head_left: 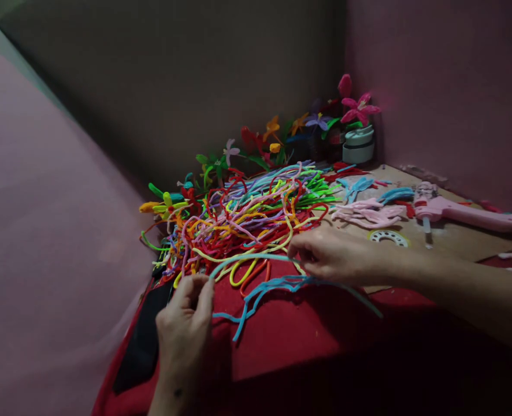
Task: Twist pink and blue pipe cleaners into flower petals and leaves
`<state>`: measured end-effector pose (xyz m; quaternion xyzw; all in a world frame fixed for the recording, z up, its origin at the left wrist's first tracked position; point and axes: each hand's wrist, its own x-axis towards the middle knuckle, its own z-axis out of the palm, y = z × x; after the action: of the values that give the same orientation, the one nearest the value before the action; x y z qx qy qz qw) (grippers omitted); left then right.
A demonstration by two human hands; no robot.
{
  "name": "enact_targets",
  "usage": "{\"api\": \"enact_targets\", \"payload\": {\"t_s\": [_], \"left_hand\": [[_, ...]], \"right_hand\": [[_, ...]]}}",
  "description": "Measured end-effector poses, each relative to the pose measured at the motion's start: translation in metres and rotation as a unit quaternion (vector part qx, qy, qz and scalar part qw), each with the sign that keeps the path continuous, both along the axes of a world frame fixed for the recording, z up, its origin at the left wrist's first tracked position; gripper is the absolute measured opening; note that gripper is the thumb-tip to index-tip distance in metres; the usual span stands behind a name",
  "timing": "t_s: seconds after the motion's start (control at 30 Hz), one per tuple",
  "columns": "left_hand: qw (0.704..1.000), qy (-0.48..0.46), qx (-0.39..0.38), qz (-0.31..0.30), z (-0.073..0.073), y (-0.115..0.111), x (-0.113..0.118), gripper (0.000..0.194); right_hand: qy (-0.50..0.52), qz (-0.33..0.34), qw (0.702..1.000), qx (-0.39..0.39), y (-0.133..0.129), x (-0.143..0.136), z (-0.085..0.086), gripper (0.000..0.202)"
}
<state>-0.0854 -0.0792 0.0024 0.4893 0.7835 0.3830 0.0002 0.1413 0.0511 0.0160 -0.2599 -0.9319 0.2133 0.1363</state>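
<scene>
A pale blue-green pipe cleaner (251, 257) arches between my two hands above the red cloth. My left hand (189, 312) pinches its left end between thumb and fingers. Farther along, my right hand (325, 254) is closed around it, and a tail runs out past the palm to the lower right. Just below my right hand lie several bright blue pipe cleaners (273, 284), bent and loosely bunched on the cloth. Behind both hands is a big tangled heap of pipe cleaners (256, 208) in many colours.
A pink glue gun (468, 214) lies at the right on a brown board (455, 245), near pink twisted pieces (368, 214) and a white ring-shaped spool (388, 237). Pipe-cleaner flowers (360, 110) line the back wall. A dark flat object (138, 346) lies at the left edge.
</scene>
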Motion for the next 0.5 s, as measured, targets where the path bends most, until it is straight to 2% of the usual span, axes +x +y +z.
{"api": "enact_targets", "payload": {"t_s": [0.1,0.23,0.3,0.37,0.5], "left_hand": [[0.995,0.032,0.087,0.020,0.035,0.028,-0.002,0.018],[0.978,0.151,0.147,0.009,0.070,0.098,-0.016,0.017],[0.970,0.189,0.150,0.006,0.081,0.141,-0.027,0.018],[0.964,0.222,0.146,0.018,0.088,0.180,-0.038,0.021],[0.965,0.240,0.101,0.041,0.092,0.238,-0.056,0.026]], "right_hand": [[0.029,-0.060,0.991,0.113,0.031,-0.008,0.029,0.025],[0.060,-0.162,0.941,0.291,0.099,-0.028,0.060,0.028],[0.058,-0.214,0.922,0.318,0.135,-0.041,0.068,0.029],[0.049,-0.245,0.916,0.314,0.165,-0.053,0.072,0.028],[0.055,-0.282,0.909,0.302,0.199,-0.073,0.062,0.027]]}}
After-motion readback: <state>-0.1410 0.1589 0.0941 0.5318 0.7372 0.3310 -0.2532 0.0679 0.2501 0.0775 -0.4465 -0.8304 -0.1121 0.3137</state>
